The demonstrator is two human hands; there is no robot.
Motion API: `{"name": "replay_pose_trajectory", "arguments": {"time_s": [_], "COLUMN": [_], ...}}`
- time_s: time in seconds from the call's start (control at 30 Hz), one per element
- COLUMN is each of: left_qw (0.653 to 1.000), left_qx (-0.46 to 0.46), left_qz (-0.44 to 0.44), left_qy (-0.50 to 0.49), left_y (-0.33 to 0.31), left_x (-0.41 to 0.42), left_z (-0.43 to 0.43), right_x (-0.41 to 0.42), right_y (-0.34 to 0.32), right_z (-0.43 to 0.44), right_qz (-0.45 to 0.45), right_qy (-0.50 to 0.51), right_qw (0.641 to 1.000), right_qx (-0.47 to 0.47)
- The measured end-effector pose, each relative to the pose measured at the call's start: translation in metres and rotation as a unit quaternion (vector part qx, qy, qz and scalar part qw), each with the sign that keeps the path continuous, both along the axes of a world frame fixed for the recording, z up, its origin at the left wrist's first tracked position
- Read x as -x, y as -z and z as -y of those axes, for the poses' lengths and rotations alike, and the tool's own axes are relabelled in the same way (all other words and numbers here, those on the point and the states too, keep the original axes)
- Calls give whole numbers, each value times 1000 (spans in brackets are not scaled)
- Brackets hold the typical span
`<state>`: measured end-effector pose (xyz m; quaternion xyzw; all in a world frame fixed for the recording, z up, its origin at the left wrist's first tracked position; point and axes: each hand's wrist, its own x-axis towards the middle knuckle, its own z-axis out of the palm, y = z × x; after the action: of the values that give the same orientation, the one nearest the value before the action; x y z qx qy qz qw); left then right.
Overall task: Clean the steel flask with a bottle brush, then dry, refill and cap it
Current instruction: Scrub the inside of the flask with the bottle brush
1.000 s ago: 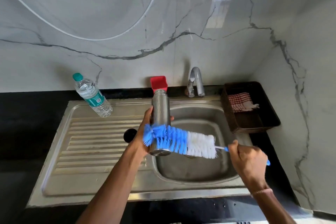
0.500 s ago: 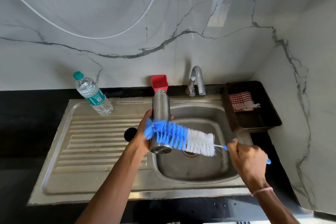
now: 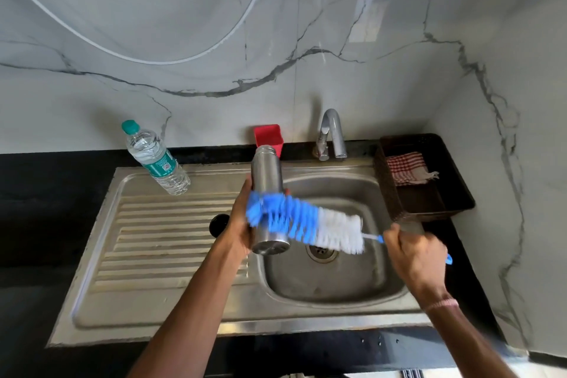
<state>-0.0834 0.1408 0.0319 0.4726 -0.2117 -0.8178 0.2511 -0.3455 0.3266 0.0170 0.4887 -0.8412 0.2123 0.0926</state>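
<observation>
My left hand [image 3: 241,224] grips the steel flask [image 3: 266,175] round its lower body, holding it upright and uncapped above the left rim of the sink basin [image 3: 334,282]. My right hand [image 3: 412,252] holds the thin blue handle of the bottle brush [image 3: 303,224]. The brush's blue and white bristles lie across the outside of the flask, near its base. A black round cap [image 3: 219,225] lies on the drainboard just left of my left wrist.
A plastic water bottle [image 3: 156,160] with a green cap stands at the back of the ribbed drainboard [image 3: 159,242]. A red container [image 3: 268,136] and the tap [image 3: 333,135] are behind the basin. A dark tray [image 3: 457,190] at right holds a checked cloth [image 3: 408,167].
The brush has slid a little left and up across the flask's outer wall, its bristles now blurred. The flask stays in about the same place.
</observation>
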Motion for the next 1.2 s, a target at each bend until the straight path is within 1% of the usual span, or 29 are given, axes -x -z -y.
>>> {"name": "replay_pose_trajectory", "arguments": {"time_s": [0.07, 0.1, 0.13, 0.2, 0.27, 0.33, 0.37, 0.43, 0.53, 0.6, 0.67, 0.73, 0.77, 0.8, 0.87, 0.93, 1.0, 1.07, 1.13, 1.2], "left_qw": [999, 999, 1000, 997, 996, 996, 997, 999, 1000, 999, 999, 999, 997, 996, 997, 997, 998, 998, 999, 998], "left_qx": [-29, -21, 3, 41, 33, 27, 21, 9, -1, -43, -41, 17, 40, 46, 29, 26, 35, 42, 12, -3], "left_qz": [-14, -20, -2, 45, 56, 57, 45, 24, 26, 13, 8, 30, 41, 43, 41, 35, 39, 46, 46, 54], "left_qy": [-2, 15, 31, 51, 67, 62, 57, 42, 12, -8, 5, 40, 56, 66, 66, 56, 43, 28, 15, 11], "left_y": [2, 1, 1, -4, -6, -4, -6, -7, -5, -1, -1, -5, -8, -8, -9, -9, -9, -10, -11, -13], "left_x": [-4, -4, -2, 4, 11, 15, 15, 13, 4, -3, -2, 5, 8, 13, 19, 20, 17, 13, 9, 7], "left_z": [1, 0, -2, -8, -12, -14, -14, -14, -7, -3, -4, -8, -11, -13, -17, -16, -14, -8, -3, -2], "right_x": [-1, 0, 3, 8, 15, 21, 22, 20, 4, -1, 4, 11, 15, 17, 21, 23, 22, 13, 6, 9], "right_y": [4, 3, 3, -8, -25, -33, -31, -23, 0, 3, 3, 0, -5, -14, -29, -31, -24, -12, -8, -4], "right_z": [-13, -10, 0, 29, 56, 68, 67, 51, 1, -23, -19, 5, 20, 34, 54, 57, 40, 8, -24, -33], "right_qz": [16, 13, 5, 10, 43, 75, 76, 56, 11, 11, -17, -31, -23, -5, 32, 51, 29, 3, 0, -3], "right_qy": [2, 14, 29, 80, 135, 152, 147, 116, 16, -11, 1, 40, 76, 108, 144, 138, 105, 45, -3, -1], "right_qw": [999, 999, 999, 997, 990, 984, 984, 991, 1000, 999, 998, 998, 996, 994, 989, 989, 994, 999, 999, 998], "right_qx": [30, 37, 31, 8, -24, -61, -63, -31, 11, 36, 55, 43, 33, 19, -23, -35, -4, 25, 46, 68]}}
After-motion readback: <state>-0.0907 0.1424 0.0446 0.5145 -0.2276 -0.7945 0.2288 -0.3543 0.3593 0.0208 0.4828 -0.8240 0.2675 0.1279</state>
